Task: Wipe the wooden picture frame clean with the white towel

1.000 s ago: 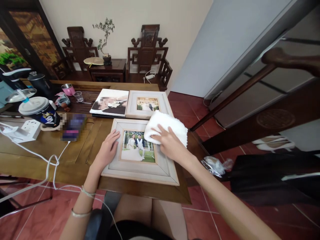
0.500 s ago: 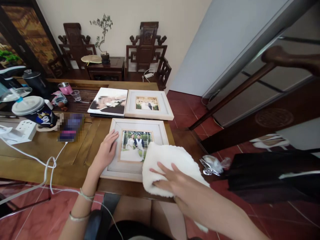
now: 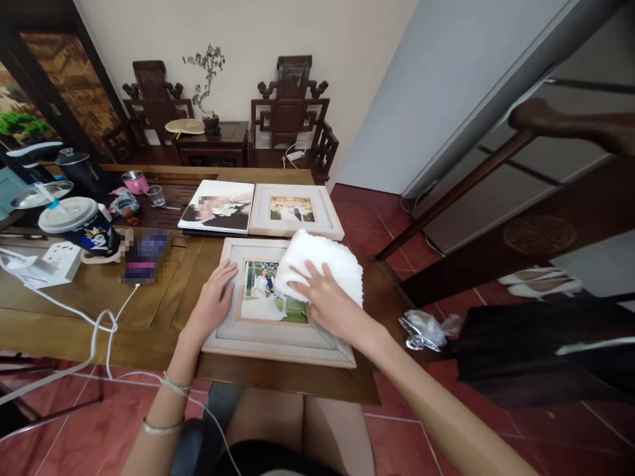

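Observation:
A light wooden picture frame (image 3: pixel 278 347) with a wedding photo lies flat near the table's front edge. My left hand (image 3: pixel 215 301) rests on its left side, fingers laid over the border and holding nothing. On the frame's right part is a fluffy white cloth (image 3: pixel 330 261), covering the upper right of the photo. My right hand (image 3: pixel 325 297) presses down on this cloth from above with its fingers spread; its thumb is hidden.
Behind lie a second framed photo (image 3: pixel 297 228) and a white photo panel (image 3: pixel 215 205). To the left are a phone (image 3: pixel 146 256) with a white cable, a lidded cup (image 3: pixel 82 228) and a white power strip (image 3: pixel 59 261). A wooden chair arm (image 3: pixel 461 185) rises at right.
My right hand and the white cloth have moved up and away from me, from the frame's lower right corner to its upper right. My left hand stays on the left border.

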Available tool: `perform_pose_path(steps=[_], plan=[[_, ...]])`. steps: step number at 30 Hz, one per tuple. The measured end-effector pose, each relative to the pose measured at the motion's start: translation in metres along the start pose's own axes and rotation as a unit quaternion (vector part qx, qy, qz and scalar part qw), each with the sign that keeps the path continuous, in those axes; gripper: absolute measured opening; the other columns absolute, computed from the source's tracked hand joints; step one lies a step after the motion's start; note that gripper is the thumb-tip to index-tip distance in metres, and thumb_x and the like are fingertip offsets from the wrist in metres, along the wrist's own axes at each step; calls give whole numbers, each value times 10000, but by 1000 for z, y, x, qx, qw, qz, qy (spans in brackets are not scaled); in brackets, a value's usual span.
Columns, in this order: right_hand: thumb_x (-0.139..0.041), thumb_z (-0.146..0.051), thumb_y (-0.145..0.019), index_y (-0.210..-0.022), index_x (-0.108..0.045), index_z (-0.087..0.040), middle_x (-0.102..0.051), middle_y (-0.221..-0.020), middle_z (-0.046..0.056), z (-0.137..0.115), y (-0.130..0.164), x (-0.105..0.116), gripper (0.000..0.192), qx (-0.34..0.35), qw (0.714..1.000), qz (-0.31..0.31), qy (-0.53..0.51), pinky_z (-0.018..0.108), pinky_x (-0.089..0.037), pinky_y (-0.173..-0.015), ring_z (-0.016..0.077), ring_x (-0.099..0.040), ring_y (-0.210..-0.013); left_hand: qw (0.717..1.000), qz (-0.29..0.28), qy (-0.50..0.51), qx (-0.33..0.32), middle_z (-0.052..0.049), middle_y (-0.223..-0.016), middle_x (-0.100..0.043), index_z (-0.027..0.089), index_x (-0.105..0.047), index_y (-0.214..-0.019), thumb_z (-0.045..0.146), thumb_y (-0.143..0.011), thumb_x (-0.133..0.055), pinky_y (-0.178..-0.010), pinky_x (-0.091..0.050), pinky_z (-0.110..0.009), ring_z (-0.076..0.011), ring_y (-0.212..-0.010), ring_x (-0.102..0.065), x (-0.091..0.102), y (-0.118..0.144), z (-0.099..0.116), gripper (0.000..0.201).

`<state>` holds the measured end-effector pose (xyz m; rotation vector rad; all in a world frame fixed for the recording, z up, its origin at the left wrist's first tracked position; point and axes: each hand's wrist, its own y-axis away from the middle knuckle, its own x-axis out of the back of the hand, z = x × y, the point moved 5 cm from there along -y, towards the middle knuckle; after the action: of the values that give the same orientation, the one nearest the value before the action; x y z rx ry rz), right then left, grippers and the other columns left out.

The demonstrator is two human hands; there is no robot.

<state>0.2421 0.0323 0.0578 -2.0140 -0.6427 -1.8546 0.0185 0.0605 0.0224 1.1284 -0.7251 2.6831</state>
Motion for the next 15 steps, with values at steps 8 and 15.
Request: perform_pose_path(steps=[8,15], plan=[[-372,100,-629,-1314,-554,-246,-356,-1532,44,-62,83,18,789,118,979,-120,-115,581,-262,-1129,294,-223,-1432,1000,2,-1,-1,-148,-1345,-581,116,-595,-1253,214,-940,-415,-1133,-345,-501,-253,-1366,-417,-2,0,-1,374],[-381,97,-606,-1310,-562,-153,-383,-1510,117,-33,41,3,768,69,994,-5,-88,553,-239,-1142,313,-226,-1427,1000,-5,1,-4,-153,-1349,-576,110,-588,-1263,210,-937,-418,-1140,-334,-499,-255,-1370,-411,-2,0,-2,381]])
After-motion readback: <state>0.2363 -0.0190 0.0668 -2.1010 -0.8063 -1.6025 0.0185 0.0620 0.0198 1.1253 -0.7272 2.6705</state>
